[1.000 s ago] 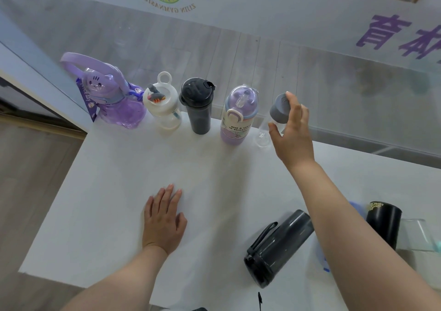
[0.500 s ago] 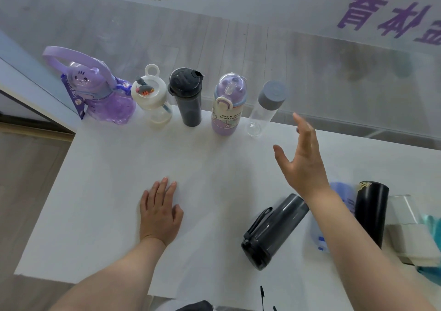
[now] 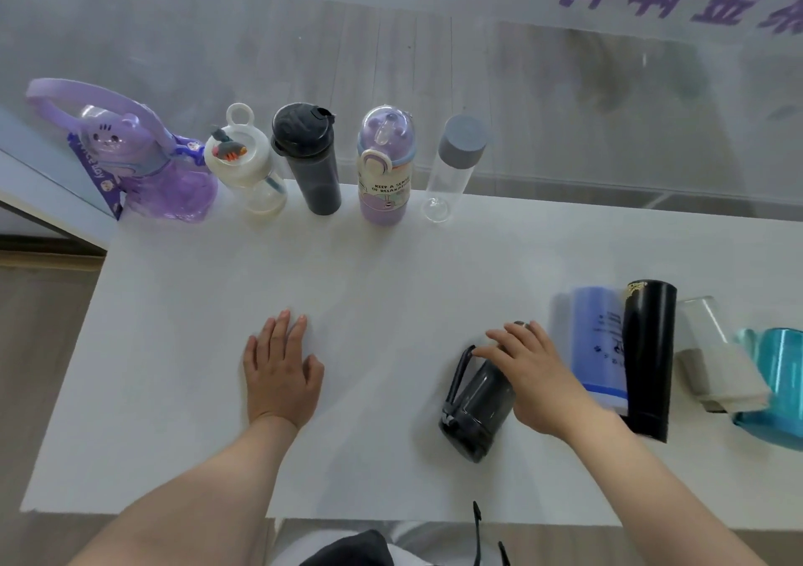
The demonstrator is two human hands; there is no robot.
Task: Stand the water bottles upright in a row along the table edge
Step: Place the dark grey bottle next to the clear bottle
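Several bottles stand upright in a row along the far edge of the white table (image 3: 182, 348): a purple cat bottle (image 3: 134, 166), a white-lidded one (image 3: 243, 166), a dark grey one (image 3: 310, 161), a lilac one (image 3: 384, 174) and a clear one with a grey cap (image 3: 456, 166). A dark grey bottle with a strap (image 3: 476, 409) lies on its side near the front. My right hand (image 3: 534, 370) lies over its upper half, fingers curled around it. My left hand (image 3: 280, 370) rests flat on the table, fingers apart.
To the right, more bottles lie on their sides: a blue one (image 3: 597, 344), a black one (image 3: 647, 357), a clear one with a grey lid (image 3: 712, 357) and a teal one (image 3: 778, 374). A glass wall rises just behind the row.
My right hand let go of the clear grey-capped bottle, which now stands in the row, and came back down onto the lying dark grey bottle. My left hand stayed put.
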